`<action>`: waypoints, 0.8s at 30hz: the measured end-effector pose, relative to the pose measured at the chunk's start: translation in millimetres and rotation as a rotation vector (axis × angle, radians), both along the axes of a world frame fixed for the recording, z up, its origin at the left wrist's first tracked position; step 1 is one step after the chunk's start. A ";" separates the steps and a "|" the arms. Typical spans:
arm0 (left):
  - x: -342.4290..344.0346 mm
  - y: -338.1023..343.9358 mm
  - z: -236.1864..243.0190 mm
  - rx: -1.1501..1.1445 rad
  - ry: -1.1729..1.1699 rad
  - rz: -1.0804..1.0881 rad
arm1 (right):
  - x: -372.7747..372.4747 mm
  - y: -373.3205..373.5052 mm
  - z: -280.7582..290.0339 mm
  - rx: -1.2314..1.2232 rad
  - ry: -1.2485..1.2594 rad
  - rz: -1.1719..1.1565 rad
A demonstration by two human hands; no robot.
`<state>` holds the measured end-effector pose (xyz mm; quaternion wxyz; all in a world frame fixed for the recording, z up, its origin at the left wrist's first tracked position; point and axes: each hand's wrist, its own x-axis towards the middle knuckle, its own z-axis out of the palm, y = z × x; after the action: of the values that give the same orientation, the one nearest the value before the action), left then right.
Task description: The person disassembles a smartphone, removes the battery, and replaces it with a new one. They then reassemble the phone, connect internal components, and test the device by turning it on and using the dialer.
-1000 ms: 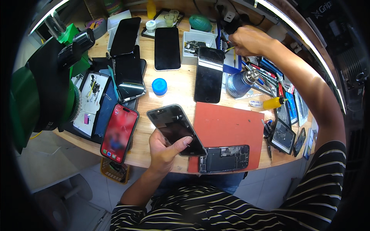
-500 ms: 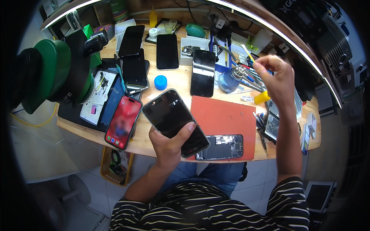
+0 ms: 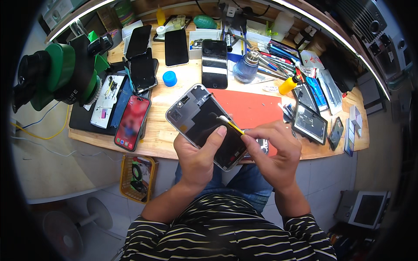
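My left hand (image 3: 195, 157) grips a phone screen panel (image 3: 197, 111), its thumb across the panel's inner side, which shows a grey plate and black backing. The panel is held tilted above the bench edge. Pinched in my right hand (image 3: 278, 150) is a cotton swab (image 3: 235, 126) with a yellow stick. Its white tip is at the panel's right edge, close to my left thumb; I cannot tell if it touches. Under both hands lies a reddish mat (image 3: 257, 103). An opened phone body (image 3: 262, 144) on it is mostly hidden by my right hand and the panel.
Left stand a green and black microscope (image 3: 58, 71) and a phone with a lit red screen (image 3: 132, 124). Beyond the mat are a blue cap (image 3: 170, 78), dark phones, and a blue glass bottle (image 3: 246, 68). A yellow bottle (image 3: 288, 85) and several tools lie right. A basket (image 3: 152, 178) sits below.
My right hand has come down from above the tools at the right, bringing the swab to the panel. The panel has tilted, so its grey inner plate shows more clearly. The view has shifted.
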<state>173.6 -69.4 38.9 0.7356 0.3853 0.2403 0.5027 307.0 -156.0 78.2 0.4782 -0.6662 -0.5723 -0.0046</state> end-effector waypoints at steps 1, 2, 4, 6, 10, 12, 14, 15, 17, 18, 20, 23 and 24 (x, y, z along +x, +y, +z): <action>0.7 -3.2 2.2 0.007 -0.005 -0.001 | 0.5 0.6 -0.6 0.019 -0.021 0.013; 1.2 -6.1 4.4 0.014 -0.010 -0.002 | -0.5 0.5 -1.4 0.038 -0.029 0.000; 2.1 -10.4 7.9 0.018 -0.015 -0.004 | -2.8 0.0 -3.8 0.065 -0.015 -0.032; 2.7 -13.1 10.3 0.006 -0.025 -0.019 | -2.9 -1.4 -5.4 0.065 -0.027 -0.047; 4.2 -13.5 11.9 -0.013 0.016 -0.026 | -1.8 -4.3 -6.4 0.064 -0.043 -0.060; 6.6 -13.7 11.5 -0.024 -0.018 -0.012 | -2.2 -5.1 -6.1 0.068 -0.048 -0.060; 7.3 -13.4 11.6 -0.010 -0.016 -0.008 | -3.0 -5.4 -5.7 0.070 -0.047 -0.058; 7.4 -13.2 11.8 -0.015 -0.024 -0.018 | -3.4 -5.2 -5.7 0.073 -0.047 -0.056; 6.7 -12.7 12.8 -0.023 -0.010 -0.022 | -3.4 -5.3 -5.7 0.060 0.022 -0.050; 6.5 -12.5 13.3 -0.032 -0.007 -0.028 | -3.0 -5.7 -5.8 0.046 0.090 -0.045; 7.1 -13.0 14.6 -0.037 0.001 -0.026 | -1.1 -6.7 -6.0 0.017 0.204 -0.016; 8.9 -14.4 15.9 -0.029 0.026 -0.021 | 3.7 -9.9 -5.5 -0.043 0.448 0.063; 9.4 -14.5 16.3 -0.022 0.036 -0.018 | 4.9 -11.1 -5.0 -0.074 0.599 0.094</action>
<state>182.9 -83.9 55.2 0.7399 0.3883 0.2558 0.4861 312.0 -167.1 73.2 0.6008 -0.6275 -0.4358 0.2352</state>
